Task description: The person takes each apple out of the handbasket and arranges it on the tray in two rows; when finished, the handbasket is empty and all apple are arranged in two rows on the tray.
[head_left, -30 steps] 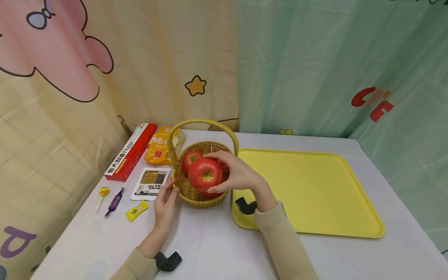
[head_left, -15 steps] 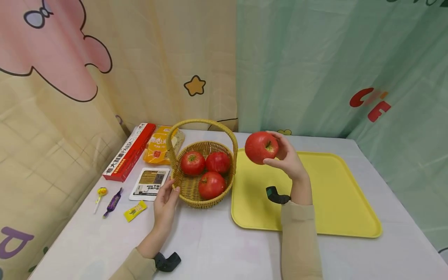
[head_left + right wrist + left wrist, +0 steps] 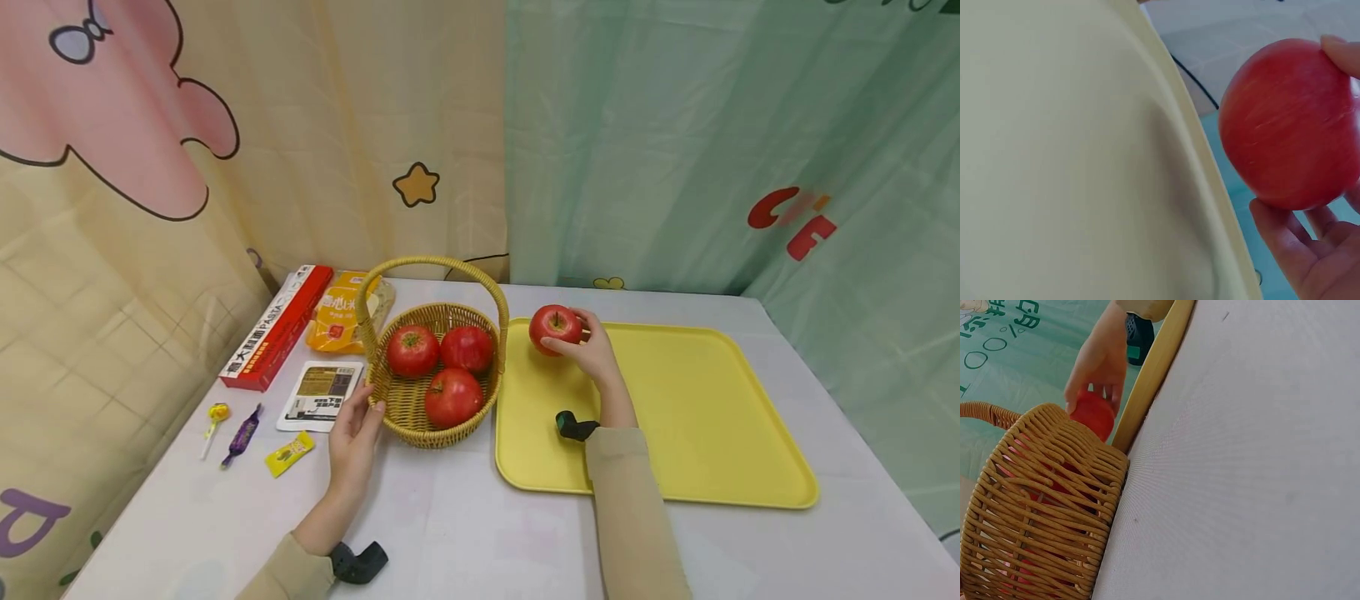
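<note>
In the head view my right hand (image 3: 592, 346) grips a red apple (image 3: 553, 327), its stem facing up, over the far left corner of the yellow tray (image 3: 697, 417). The right wrist view shows the apple (image 3: 1288, 125) between thumb and fingers, close over the tray's edge (image 3: 1194, 150). My left hand (image 3: 352, 437) holds the near left side of a wicker basket (image 3: 408, 408) by its rim, below the foot of the arched handle. Inside the basket lie three more red apples (image 3: 453, 397). From the left wrist, the basket wall (image 3: 1041, 512) partly hides them.
Left of the basket are a red pasta box (image 3: 277, 329), a yellow food bag (image 3: 341, 312) and a white pouch (image 3: 318, 396). Nearer lie a lollipop (image 3: 215, 425), a purple-wrapped candy (image 3: 242, 437) and a yellow packet (image 3: 289, 453). A curtain (image 3: 637, 150) hangs behind the table.
My right hand has lifted an apple out of the basket, carried it right, then lowered it toward the tray's far left corner. The left hand has stayed at the basket.
</note>
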The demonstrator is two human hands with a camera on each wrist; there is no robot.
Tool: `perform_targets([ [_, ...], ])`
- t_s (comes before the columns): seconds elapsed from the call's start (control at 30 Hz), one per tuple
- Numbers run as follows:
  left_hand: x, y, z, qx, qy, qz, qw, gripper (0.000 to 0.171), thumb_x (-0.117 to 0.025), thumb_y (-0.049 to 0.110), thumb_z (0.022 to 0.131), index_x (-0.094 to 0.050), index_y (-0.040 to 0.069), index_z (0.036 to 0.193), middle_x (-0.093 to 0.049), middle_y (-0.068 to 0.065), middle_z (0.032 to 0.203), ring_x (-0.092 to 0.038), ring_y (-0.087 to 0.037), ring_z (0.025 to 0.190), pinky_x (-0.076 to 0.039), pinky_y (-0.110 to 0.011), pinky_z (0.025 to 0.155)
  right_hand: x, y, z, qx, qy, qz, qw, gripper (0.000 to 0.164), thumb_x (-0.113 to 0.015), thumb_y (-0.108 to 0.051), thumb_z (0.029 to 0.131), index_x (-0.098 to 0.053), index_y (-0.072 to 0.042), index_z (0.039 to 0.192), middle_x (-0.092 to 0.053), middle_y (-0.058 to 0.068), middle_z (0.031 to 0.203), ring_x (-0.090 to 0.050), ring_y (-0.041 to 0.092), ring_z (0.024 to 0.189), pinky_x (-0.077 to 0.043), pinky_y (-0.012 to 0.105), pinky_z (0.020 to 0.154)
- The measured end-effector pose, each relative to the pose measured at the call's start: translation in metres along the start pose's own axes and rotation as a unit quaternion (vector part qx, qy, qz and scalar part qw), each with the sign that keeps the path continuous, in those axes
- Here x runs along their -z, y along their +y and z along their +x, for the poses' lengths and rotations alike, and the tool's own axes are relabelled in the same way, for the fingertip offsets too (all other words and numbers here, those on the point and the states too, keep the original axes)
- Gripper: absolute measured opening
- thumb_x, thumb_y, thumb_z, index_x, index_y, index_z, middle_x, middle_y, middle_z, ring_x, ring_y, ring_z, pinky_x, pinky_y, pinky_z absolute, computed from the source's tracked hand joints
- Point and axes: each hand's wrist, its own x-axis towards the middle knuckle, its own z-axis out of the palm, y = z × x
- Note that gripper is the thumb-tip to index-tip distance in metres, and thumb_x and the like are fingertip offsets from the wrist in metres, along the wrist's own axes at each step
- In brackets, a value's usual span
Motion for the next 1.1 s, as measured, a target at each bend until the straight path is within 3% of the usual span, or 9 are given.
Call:
perform_targets([
  [0.23,0.0,0.0,0.0,-0.011,-0.004,-0.002,0.9999,0.042,-0.051,0.017,0.098,-0.04,0.002,0.136,-0.026,-0.003,0.152,-0.026,-0.019,0.138,-0.036,-0.016,0.101,0.005,0.01,0.002,-0.042,-0.011,-0.019,0.999,0.084,-0.077,-0.034,0.077,-0.031,-0.012,0.143,-0.037,0.014,0.14,-0.036,0.032,0.125,-0.04,0.047,0.103],
  [0.53,0.0,0.0,0.0,-0.004,-0.004,0.002,1.0,0.043,-0.051,0.019,0.098,-0.041,0.003,0.136,-0.026,-0.003,0.152,-0.026,-0.019,0.138,-0.036,-0.017,0.101,0.012,0.018,0.004,-0.057,-0.019,-0.034,0.998,0.086,-0.075,-0.046,0.075,-0.032,-0.019,0.145,-0.038,0.02,0.137,-0.035,0.036,0.124,-0.04,0.052,0.102],
  [0.77,0.001,-0.002,0.002,0.008,0.002,0.01,0.9999,0.041,-0.052,0.02,0.098,-0.042,0.007,0.136,-0.029,0.0,0.15,-0.027,-0.016,0.137,-0.038,-0.015,0.099,0.02,0.016,0.0,-0.075,-0.04,-0.043,0.995,0.082,-0.071,-0.042,0.081,-0.028,-0.019,0.147,-0.032,0.021,0.143,-0.032,0.038,0.128,-0.036,0.055,0.104],
  [1.1,0.0,-0.002,0.002,-0.007,0.004,0.001,1.0,0.041,-0.052,0.017,0.097,-0.043,0.002,0.134,-0.028,-0.006,0.151,-0.028,-0.023,0.138,-0.039,-0.014,0.098,0.027,0.013,-0.003,-0.08,-0.068,-0.047,0.993,0.084,-0.069,-0.043,0.083,-0.024,-0.018,0.149,-0.031,0.022,0.145,-0.031,0.038,0.129,-0.032,0.055,0.106],
])
